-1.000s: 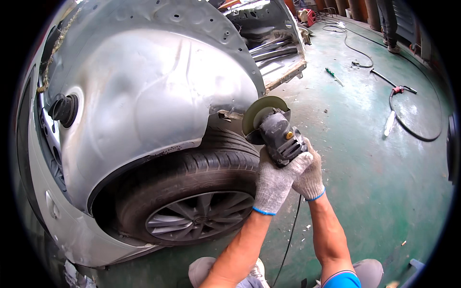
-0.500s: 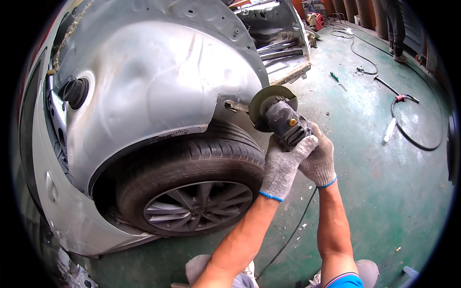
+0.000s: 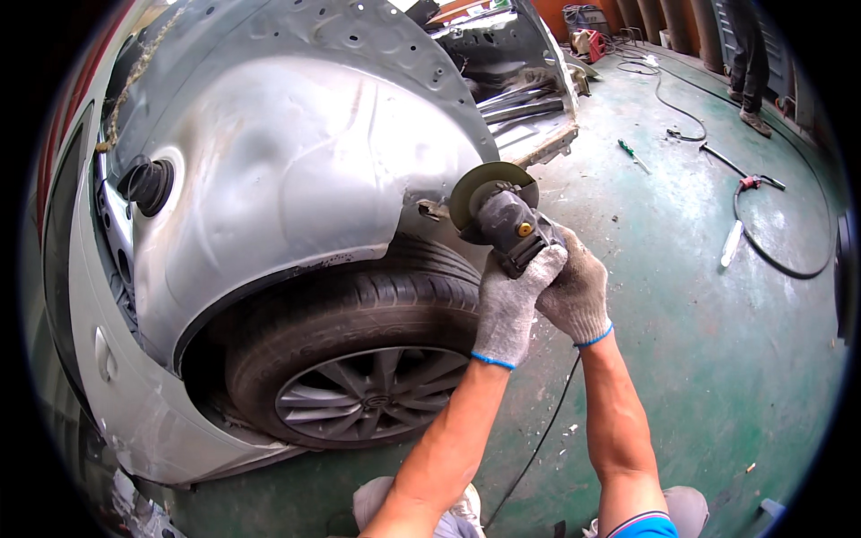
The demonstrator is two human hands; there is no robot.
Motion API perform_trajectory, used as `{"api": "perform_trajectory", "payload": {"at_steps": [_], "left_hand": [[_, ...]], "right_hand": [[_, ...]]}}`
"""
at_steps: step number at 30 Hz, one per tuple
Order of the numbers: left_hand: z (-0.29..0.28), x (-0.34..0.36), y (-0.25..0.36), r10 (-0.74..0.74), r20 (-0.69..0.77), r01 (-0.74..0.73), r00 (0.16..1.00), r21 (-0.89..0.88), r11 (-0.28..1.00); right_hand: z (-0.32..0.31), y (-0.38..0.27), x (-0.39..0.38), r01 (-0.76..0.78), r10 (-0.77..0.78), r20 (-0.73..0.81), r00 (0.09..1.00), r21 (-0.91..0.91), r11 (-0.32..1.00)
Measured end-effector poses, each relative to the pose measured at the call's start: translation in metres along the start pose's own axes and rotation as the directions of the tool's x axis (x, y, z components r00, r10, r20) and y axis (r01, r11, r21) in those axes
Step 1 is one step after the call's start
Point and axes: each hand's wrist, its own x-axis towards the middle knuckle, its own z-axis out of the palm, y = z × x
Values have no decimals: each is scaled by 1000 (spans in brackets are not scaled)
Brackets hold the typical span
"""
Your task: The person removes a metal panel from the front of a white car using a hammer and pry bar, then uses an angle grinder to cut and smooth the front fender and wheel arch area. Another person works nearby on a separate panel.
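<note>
An angle grinder (image 3: 509,226) with a wide disc (image 3: 466,193) is held up at the rear edge of a car's bare metal fender (image 3: 314,152). My left hand (image 3: 511,300), in a grey knit glove with a blue cuff, wraps around the grinder's body from the near left. Gloved the same way, my right hand (image 3: 577,287) closes on the grinder from the right; its fingertips are partly hidden. Close by the disc, a torn metal tab (image 3: 432,210) sticks out of the fender's edge. I cannot tell whether the disc touches metal.
Below the fender sits a tyre (image 3: 350,318) on an alloy wheel. Across the green floor (image 3: 691,377) lie a screwdriver (image 3: 633,156), a torch-like tool with a hose (image 3: 749,184) and a trailing cord (image 3: 543,439). A person's legs (image 3: 749,67) stand at the far right.
The grinder and both hands have shifted slightly left, nearer the fender's edge and torn tab. My grip is the same. The person at the far right has moved a foot.
</note>
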Motion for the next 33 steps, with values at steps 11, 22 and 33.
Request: {"api": "perform_trajectory", "payload": {"at_steps": [11,22,33], "left_hand": [[-5,5,-3,42,7,-42,999,18,999],[-8,9,-6,47,0,-47,999,16,999],[-12,10,-8,26,0,-26,1000,52,998]], "right_hand": [[2,-3,3,-24,24,22,999,-4,1000],[6,0,3,9,-9,12,1000,-39,999],[9,2,2,7,-6,19,1000,-32,999]]}}
